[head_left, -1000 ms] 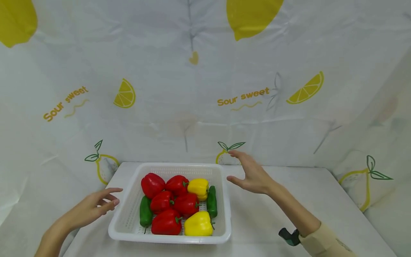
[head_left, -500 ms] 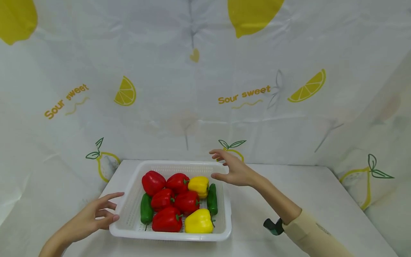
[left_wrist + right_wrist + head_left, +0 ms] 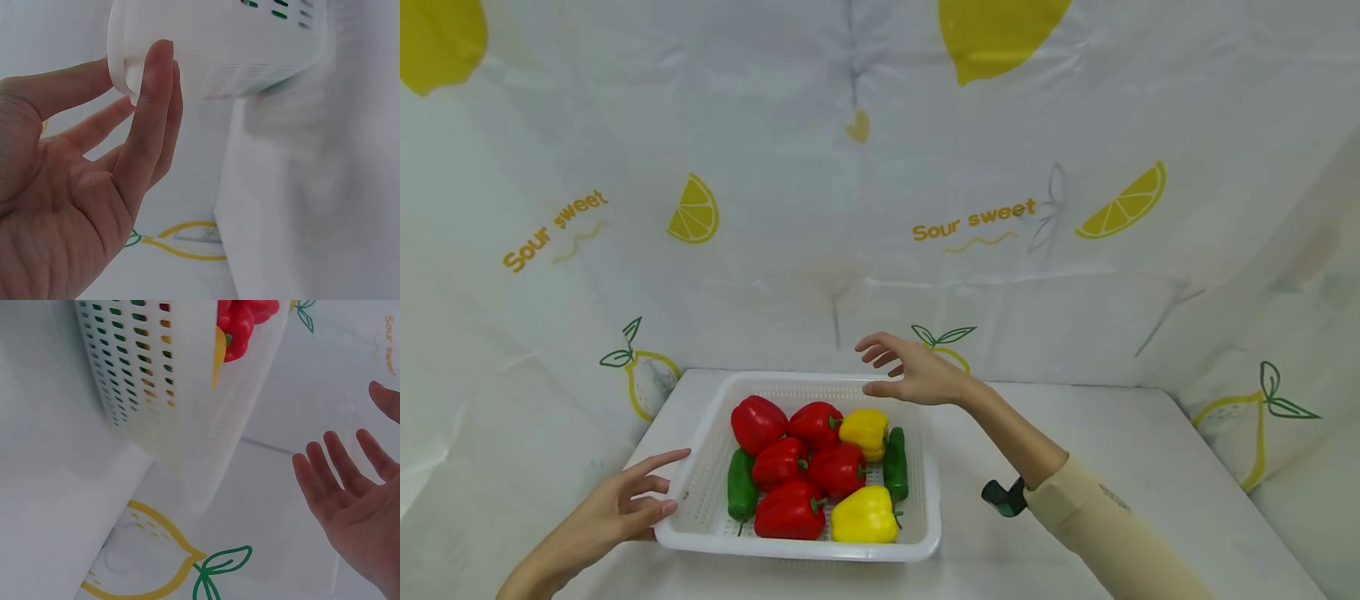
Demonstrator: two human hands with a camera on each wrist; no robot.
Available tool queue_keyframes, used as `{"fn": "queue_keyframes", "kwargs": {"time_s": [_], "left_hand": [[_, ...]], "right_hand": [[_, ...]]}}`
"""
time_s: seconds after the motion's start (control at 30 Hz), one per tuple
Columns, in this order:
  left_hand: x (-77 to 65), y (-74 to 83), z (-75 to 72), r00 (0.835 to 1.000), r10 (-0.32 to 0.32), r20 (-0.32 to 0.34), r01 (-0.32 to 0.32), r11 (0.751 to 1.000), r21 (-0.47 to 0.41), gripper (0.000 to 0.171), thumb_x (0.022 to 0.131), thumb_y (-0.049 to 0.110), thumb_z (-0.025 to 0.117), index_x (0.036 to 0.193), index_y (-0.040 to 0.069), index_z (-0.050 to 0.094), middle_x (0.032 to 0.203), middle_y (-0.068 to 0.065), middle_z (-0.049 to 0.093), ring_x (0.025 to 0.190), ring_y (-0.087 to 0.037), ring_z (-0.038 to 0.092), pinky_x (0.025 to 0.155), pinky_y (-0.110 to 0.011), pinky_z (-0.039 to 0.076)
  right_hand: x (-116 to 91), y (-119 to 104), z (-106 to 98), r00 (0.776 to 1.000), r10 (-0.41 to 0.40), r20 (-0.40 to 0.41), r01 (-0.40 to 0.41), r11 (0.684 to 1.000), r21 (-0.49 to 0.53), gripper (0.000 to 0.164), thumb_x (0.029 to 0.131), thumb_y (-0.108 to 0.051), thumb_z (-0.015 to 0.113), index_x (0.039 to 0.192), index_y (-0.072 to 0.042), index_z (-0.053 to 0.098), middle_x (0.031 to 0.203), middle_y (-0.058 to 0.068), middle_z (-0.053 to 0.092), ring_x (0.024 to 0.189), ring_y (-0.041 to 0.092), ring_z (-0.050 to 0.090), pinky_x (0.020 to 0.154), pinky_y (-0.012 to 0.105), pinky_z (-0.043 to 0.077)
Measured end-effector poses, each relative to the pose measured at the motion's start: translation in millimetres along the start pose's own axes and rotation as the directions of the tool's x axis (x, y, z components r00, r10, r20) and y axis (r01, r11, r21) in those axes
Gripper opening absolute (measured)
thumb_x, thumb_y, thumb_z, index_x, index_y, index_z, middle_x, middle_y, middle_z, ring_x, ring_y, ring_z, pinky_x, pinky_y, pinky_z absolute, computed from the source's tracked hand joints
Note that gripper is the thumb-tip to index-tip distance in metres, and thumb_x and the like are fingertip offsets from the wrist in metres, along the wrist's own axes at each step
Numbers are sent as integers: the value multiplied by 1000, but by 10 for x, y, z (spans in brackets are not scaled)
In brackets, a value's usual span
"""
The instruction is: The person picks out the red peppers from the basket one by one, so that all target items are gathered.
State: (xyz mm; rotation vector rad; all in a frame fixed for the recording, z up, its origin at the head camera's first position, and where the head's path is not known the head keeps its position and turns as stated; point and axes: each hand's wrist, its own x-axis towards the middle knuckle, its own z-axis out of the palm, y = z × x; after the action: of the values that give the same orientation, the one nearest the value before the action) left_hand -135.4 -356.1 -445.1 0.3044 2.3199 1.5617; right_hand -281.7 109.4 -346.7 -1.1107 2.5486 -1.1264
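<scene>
A white plastic basket (image 3: 805, 547) with slotted walls holds several red bell peppers (image 3: 789, 509), two yellow bell peppers (image 3: 863, 515) and two long green peppers (image 3: 742, 487). My left hand (image 3: 613, 517) is at the basket's left rim near the front corner. In the left wrist view its thumb lies on the rim (image 3: 117, 53) and its fingers bend underneath, pinching the edge. My right hand (image 3: 917, 372) hovers over the back right part of the basket, fingers loosely bent and holding nothing. The right wrist view shows that hand (image 3: 356, 500) apart from the basket.
The basket stands on a white table (image 3: 1060, 442). Behind it hangs a pale sheet (image 3: 805, 250) printed with lemons and lettering. A small dark object (image 3: 1004, 497) sits at the cuff of the beige right sleeve (image 3: 1105, 517).
My left hand has come in to the basket and taken hold of its left rim. The right hand has moved left, from beside the basket to above its back right part.
</scene>
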Motion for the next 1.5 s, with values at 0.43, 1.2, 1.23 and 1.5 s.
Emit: {"fn": "queue_keyframes", "kwargs": {"time_s": [0.43,1.2,1.23,1.5], "left_hand": [[-2,30,46,998,-56,-23,56,998,-3,63,111,18,60,169,25,35,125,-7,66,103,-14,76,86,-35,68],[15,28,47,997,-82,-9,82,996,-18,62,110,18,62,164,40,41,120,-9,67,102,-12,74,86,-35,69],[15,26,47,997,-79,-9,79,997,-20,62,110,18,63,163,41,42,120,-8,68,102,-12,74,86,-35,69],[2,7,64,999,-41,-12,40,998,-49,61,111,14,60,158,48,45,118,-5,70,102,-13,75,85,-37,69]], "right_hand": [[449,-125,93,979,-25,201,12,998,68,48,100,-19,78,144,-8,61,144,17,68,129,33,70,110,37,61],[766,86,494,853,191,486,-262,962,82,58,99,-18,77,153,-9,58,163,18,55,145,36,57,119,51,54],[770,94,507,849,199,490,-271,959,79,60,98,-19,77,154,-8,57,163,17,54,146,36,56,120,51,53],[790,130,580,821,254,512,-339,938,78,67,98,-19,77,159,-9,51,168,17,48,151,34,51,126,51,47]]}}
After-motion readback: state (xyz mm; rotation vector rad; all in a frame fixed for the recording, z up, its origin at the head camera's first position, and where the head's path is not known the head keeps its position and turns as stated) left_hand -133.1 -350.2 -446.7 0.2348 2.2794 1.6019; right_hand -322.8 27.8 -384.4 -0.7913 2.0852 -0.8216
